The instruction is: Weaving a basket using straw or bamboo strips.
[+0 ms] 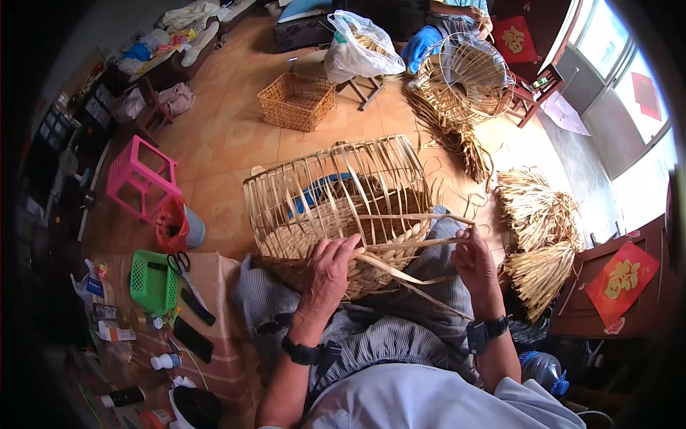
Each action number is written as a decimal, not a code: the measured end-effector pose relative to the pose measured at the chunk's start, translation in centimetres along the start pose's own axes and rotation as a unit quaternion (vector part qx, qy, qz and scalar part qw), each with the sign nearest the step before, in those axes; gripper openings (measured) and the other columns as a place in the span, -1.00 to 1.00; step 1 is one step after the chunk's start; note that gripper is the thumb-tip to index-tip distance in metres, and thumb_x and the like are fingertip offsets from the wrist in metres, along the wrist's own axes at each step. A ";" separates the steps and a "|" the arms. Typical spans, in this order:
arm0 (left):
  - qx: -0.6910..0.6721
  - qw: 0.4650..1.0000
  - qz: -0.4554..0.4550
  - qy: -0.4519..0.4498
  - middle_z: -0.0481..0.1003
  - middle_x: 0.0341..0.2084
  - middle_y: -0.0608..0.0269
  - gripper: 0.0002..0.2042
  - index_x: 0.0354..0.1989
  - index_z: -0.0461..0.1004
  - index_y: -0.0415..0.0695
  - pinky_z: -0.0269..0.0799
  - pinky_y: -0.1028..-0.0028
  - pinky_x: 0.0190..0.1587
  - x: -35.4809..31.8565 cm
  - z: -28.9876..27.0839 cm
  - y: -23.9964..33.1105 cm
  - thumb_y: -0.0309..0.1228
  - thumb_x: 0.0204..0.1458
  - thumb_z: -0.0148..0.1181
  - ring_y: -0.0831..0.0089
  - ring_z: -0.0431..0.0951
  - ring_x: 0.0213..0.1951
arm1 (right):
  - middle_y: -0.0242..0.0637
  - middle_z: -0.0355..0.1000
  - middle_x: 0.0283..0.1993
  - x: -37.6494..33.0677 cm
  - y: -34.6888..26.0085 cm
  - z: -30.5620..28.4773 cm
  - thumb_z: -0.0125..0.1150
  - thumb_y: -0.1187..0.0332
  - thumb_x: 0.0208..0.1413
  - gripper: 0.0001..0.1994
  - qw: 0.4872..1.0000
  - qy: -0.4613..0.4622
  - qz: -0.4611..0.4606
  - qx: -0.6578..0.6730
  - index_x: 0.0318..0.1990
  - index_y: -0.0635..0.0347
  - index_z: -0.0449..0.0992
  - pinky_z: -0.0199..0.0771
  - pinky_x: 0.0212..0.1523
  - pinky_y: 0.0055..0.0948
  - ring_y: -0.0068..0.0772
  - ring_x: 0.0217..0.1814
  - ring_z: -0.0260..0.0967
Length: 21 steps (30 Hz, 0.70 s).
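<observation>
A half-woven straw basket [307, 247] rests on my lap, with thin upright ribs along its far side and thick braided weave low down. My left hand [327, 275] is closed at its near edge, thumb and fingers pinching a flat straw strand against the weave. To the right, my right hand [474, 263] is closed on the end of a straw strand [421, 244], which runs taut between the two hands. Loose strand ends [414, 280] trail below toward my lap. Something blue [314, 193] shows inside the basket, partly hidden by the ribs.
Straw bundles [539, 229] lie on the floor at right. A co-worker [457, 14] sits beyond with a round frame basket [464, 79]. A rectangular wicker basket [296, 100], pink stool [141, 175] and bin [187, 225] stand ahead. Scissors [180, 266] and a green basket [150, 279] are at left.
</observation>
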<state>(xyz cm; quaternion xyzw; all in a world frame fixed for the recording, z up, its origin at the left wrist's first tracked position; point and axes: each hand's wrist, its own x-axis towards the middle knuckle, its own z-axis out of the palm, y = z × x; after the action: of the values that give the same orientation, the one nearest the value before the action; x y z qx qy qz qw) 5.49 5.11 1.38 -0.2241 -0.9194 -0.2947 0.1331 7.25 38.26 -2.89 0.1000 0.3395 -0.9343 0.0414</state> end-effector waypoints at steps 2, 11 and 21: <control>0.002 1.000 0.015 0.020 0.58 -0.12 0.12 -0.59 0.19 0.48 -0.15 0.42 0.19 0.07 -0.4 0.5 -0.8 -0.61 0.13 0.13 0.15 0.53 -0.04 | -0.33 0.53 -0.19 0.2 0.0 -1.1 0.12 0.16 0.43 -0.75 0.996 0.039 0.004 0.076 -0.19 0.14 0.53 0.07 -0.62 -0.60 -0.71 -0.67 -0.06; -0.082 0.996 -0.034 -0.009 0.60 -0.13 0.06 -0.62 0.18 0.48 -0.15 0.44 0.17 0.07 -0.1 0.5 -0.2 -0.61 0.17 0.09 0.13 0.59 -0.05 | -0.28 0.61 -0.22 1.7 -3.4 -4.0 0.14 0.18 0.42 -0.73 0.888 0.242 -0.329 -0.209 -0.17 0.21 0.58 0.31 -0.59 -0.66 -0.64 -0.62 0.35; -0.150 0.985 -0.079 -0.014 0.63 -0.22 -0.02 -0.77 0.05 0.58 -0.17 0.53 0.26 -0.09 0.7 1.4 -0.4 -0.49 0.29 0.10 0.05 0.64 -0.15 | -0.17 0.52 -0.18 -2.9 4.5 8.8 0.50 0.37 0.00 -0.68 0.647 -0.127 -0.269 -0.702 -0.11 0.18 0.53 0.50 -0.13 -0.25 -0.04 -0.13 0.46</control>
<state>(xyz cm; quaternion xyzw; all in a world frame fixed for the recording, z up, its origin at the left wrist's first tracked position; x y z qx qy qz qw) 4.53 5.88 0.35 -0.1719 -0.8814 -0.4356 0.0614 9.29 29.20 1.56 -0.1740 0.8970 -0.3906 -0.1118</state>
